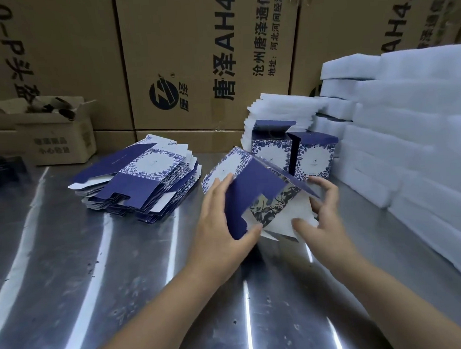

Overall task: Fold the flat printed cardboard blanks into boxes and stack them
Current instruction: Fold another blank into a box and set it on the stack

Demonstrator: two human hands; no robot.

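Shiny metal desk (67, 265). Left hand (222, 228) and right hand (324, 217) both grip half-folded box (254, 189). Left of box: blank pile (143, 179). Behind box: two folded boxes (314, 155), white foam stacks (410, 136), brown cartons (203, 54).

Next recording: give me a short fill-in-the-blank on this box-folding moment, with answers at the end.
1. The left hand and right hand ____ grip the half-folded box.
2. The pile of flat blanks lies to the ____ of the hands.
3. Behind the hands stand ____ folded boxes.
4. The table is shiny ____.
Answers: both; left; two; metal.
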